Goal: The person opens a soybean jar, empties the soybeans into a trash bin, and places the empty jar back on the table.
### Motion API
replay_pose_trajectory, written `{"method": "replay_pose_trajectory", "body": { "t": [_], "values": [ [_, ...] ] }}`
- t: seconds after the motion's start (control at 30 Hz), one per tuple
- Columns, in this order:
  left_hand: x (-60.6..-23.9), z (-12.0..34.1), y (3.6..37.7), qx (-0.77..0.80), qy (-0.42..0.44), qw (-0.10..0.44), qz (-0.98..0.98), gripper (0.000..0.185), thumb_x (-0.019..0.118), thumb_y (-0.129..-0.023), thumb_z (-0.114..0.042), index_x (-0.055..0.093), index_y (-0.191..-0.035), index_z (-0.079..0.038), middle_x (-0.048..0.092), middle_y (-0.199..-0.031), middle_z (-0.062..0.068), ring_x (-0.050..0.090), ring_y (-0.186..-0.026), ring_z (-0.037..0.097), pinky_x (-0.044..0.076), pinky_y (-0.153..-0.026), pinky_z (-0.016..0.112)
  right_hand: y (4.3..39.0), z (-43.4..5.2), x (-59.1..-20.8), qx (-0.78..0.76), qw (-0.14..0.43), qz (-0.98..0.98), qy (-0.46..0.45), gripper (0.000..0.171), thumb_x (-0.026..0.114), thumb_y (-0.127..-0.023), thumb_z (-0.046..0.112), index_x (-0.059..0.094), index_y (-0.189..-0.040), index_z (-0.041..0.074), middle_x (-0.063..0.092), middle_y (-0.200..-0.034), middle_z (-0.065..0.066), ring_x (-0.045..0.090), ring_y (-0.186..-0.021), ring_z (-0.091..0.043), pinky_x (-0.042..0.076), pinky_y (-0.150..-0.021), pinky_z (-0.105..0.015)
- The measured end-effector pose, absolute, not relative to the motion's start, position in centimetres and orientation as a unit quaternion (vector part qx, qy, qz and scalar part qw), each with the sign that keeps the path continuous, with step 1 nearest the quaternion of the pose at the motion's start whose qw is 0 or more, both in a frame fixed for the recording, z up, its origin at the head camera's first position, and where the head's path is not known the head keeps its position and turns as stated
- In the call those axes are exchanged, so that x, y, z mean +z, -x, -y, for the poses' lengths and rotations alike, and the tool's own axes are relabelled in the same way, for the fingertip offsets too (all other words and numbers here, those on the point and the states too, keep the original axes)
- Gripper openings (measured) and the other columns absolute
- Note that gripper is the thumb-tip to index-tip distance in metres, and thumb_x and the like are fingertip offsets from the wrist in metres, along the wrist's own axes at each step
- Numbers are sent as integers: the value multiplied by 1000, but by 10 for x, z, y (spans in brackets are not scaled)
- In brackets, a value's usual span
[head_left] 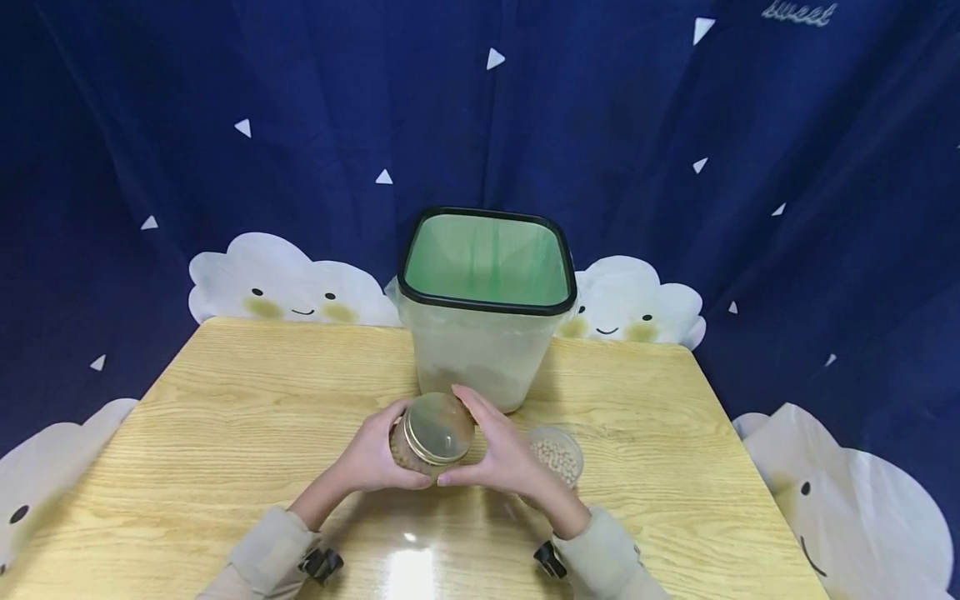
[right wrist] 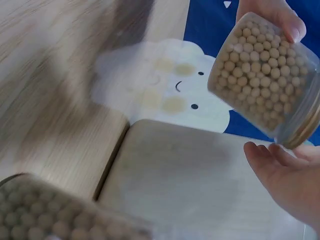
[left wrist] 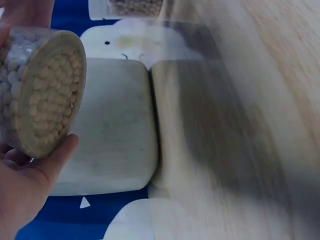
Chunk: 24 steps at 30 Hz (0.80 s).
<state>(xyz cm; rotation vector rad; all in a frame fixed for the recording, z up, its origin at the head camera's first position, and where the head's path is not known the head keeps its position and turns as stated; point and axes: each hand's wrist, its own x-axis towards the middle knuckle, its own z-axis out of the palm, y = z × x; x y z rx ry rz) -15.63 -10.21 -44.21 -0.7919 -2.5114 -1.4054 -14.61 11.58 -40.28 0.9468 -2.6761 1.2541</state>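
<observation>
A clear jar [head_left: 431, 435] full of pale round beans, with a gold-rimmed lid facing up, is tilted just above the wooden table [head_left: 225, 400]. My left hand [head_left: 375, 458] grips the jar's body from the left; in the left wrist view my left hand [left wrist: 25, 200] curls round the jar [left wrist: 42, 90], whose bean-packed bottom shows. My right hand [head_left: 506, 454] wraps round the lid from the right, thumb under it and fingers over it. The right wrist view shows the jar [right wrist: 265, 75] with my right hand [right wrist: 285, 175] at the lid's rim.
A translucent bin [head_left: 480, 350] with a black rim and green liner stands right behind the hands. A small open jar of beans [head_left: 558, 457] sits on the table beside my right wrist. A dark blue cloth with clouds hangs around the table.
</observation>
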Motion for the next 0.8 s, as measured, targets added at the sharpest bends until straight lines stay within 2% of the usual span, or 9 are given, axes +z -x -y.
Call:
{"method": "replay_pose_trajectory", "body": {
  "t": [0.23, 0.37, 0.5, 0.63, 0.8],
  "values": [
    [-438, 99, 156, -470, 285, 82, 832, 84, 86, -46, -29, 50, -120, -11, 58, -102, -6, 55, -89, 13, 48, -76, 34, 148, -106, -401, 407, 59, 858, -307, 95, 84, -58, 33, 38, -135, 1, 44, -134, -13, 40, -123, -24, 36, -98, -43],
    [-437, 99, 156, -474, 298, 79, 825, 82, 84, -46, -29, 52, -119, -11, 60, -100, -6, 56, -87, 12, 48, -74, 32, 147, -105, -402, 427, 72, 848, -305, 89, 83, -60, 30, 41, -133, 1, 47, -131, -14, 43, -120, -24, 38, -96, -43],
    [-435, 98, 157, -480, 309, 81, 817, 81, 83, -47, -27, 52, -119, -8, 61, -99, -3, 57, -85, 12, 49, -72, 30, 146, -105, -404, 456, 70, 832, -307, 85, 84, -61, 26, 42, -131, 2, 48, -128, -10, 45, -117, -21, 39, -94, -40],
    [-435, 96, 156, -486, 310, 89, 812, 80, 84, -46, -26, 54, -118, -8, 61, -98, -3, 57, -85, 12, 49, -72, 29, 145, -105, -405, 489, 73, 812, -311, 84, 85, -59, 17, 43, -130, 0, 50, -125, -9, 47, -113, -22, 41, -93, -37],
    [-437, 93, 155, -501, 319, 103, 798, 82, 85, -43, -24, 55, -118, -12, 61, -101, -3, 57, -88, 13, 49, -77, 33, 143, -104, -408, 512, 88, 789, -327, 88, 86, -55, 12, 42, -129, -2, 50, -125, -17, 48, -112, -30, 41, -93, -37]
  ]
}}
